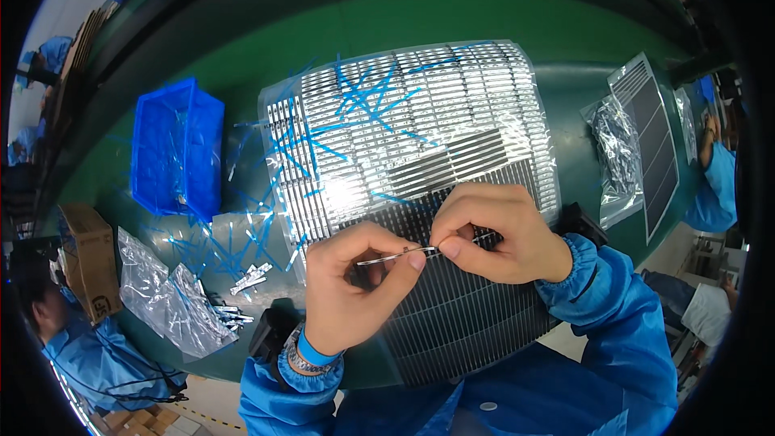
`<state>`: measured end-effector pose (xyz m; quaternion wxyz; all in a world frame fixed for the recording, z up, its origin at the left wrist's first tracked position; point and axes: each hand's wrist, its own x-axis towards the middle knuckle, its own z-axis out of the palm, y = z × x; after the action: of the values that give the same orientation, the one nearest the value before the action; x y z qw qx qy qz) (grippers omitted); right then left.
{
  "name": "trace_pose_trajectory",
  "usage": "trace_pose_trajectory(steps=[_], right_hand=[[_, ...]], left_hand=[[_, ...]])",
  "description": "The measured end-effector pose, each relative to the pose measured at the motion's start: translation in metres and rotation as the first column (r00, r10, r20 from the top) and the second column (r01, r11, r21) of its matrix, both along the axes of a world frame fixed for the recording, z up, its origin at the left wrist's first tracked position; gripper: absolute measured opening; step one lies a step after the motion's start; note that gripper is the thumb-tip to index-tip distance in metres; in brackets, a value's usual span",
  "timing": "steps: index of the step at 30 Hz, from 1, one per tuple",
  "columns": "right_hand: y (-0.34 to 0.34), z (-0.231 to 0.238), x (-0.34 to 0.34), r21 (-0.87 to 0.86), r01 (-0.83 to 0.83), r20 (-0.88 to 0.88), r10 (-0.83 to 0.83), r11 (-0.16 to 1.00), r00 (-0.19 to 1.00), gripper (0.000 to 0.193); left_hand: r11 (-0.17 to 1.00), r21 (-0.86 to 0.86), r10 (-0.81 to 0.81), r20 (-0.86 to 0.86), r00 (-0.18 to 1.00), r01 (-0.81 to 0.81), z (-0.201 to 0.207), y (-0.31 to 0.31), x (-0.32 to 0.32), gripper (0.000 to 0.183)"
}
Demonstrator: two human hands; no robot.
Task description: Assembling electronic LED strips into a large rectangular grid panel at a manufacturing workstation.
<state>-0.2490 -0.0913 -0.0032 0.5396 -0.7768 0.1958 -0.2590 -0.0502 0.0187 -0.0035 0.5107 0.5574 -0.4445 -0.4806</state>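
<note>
Between both hands is a thin, narrow silvery strip (379,260), held over a large sheet of strips. My left hand (355,287) pinches it between thumb and fingers, and a blue band circles that wrist. My right hand (500,234) pinches at the strip's right end, fingertips close to my left thumb. Beneath them lies the large sheet (460,331), lined with rows of narrow strips, shiny at the far side and dark at the near side. Loose blue film strips (367,101) are scattered over its far left part.
A blue plastic bin (207,169) stands left on the green table (387,20). Nearer lie a clear bag (161,295) and a small pile of strips (251,278). Rightward are a bag of strips (617,149) and a dark panel (655,149). Co-workers in blue sit either side.
</note>
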Motion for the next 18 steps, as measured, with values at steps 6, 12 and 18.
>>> trace_pose_trajectory(steps=[6,12,18], right_hand=[[-0.001,-0.001,-0.001,0.002,0.016,0.005,-0.016,1.000,1.000,0.008],[-0.001,-0.001,-0.001,0.004,0.010,0.007,-0.010,1.000,1.000,0.008],[-0.005,0.004,-0.005,0.213,-0.111,0.064,0.100,0.971,0.993,0.007]], left_hand=[[1.000,0.019,-0.001,-0.018,1.000,0.001,-0.002,-0.002,-0.001,0.007],[0.998,0.035,-0.049,-0.006,0.999,0.049,0.002,-0.002,0.005,0.007],[0.959,-0.062,-0.282,-0.077,0.956,0.278,0.006,-0.006,0.017,0.011]])
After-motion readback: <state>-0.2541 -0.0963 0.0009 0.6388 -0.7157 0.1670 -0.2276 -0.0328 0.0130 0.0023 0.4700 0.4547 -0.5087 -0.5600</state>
